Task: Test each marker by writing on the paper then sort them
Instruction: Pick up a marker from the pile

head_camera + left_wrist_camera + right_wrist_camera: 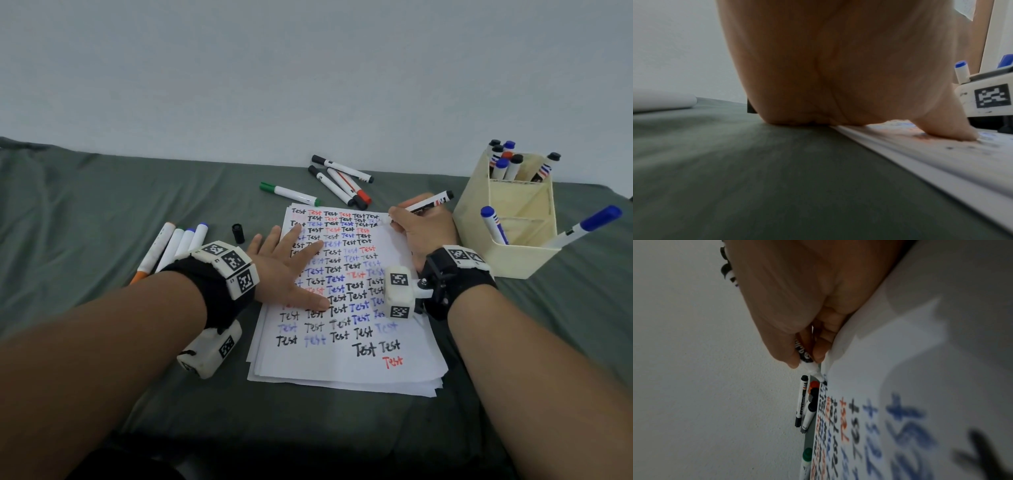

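Where capped markers [342, 181] crowd paper [346, 356].

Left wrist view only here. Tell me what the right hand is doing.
Observer: The right hand grips a black marker, its tip at the paper's top right corner.
Operator: Report the left fingers.
Observer: The left hand lies flat, fingers spread on the paper.
Operator: Say what lies beyond the paper.
Observer: A green marker and a loose pile of markers, on the cloth.
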Action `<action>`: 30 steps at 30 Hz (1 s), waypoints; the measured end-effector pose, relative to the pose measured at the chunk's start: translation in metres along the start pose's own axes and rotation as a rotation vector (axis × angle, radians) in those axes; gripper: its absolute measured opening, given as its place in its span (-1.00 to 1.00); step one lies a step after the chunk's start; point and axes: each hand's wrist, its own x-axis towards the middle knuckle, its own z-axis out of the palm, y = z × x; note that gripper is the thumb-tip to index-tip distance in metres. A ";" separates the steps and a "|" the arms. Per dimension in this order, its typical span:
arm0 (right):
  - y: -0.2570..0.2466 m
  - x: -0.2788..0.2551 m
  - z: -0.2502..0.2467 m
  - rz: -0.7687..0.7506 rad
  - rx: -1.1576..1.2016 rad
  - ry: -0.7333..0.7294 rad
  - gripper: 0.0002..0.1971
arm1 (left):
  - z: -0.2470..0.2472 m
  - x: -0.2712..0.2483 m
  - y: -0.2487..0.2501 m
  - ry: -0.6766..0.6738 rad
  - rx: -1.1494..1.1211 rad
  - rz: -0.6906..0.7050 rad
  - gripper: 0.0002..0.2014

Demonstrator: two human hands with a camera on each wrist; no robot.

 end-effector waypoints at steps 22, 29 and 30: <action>-0.005 -0.007 -0.002 0.014 0.001 0.037 -0.92 | -0.004 -0.005 0.003 -0.017 -0.009 -0.001 0.25; -0.010 -0.010 -0.004 0.036 -0.023 0.046 -0.87 | -0.003 -0.004 0.002 -0.014 -0.008 -0.001 0.25; -0.011 -0.011 -0.004 0.039 -0.015 0.048 -0.87 | -0.003 -0.004 0.002 -0.014 -0.008 -0.001 0.25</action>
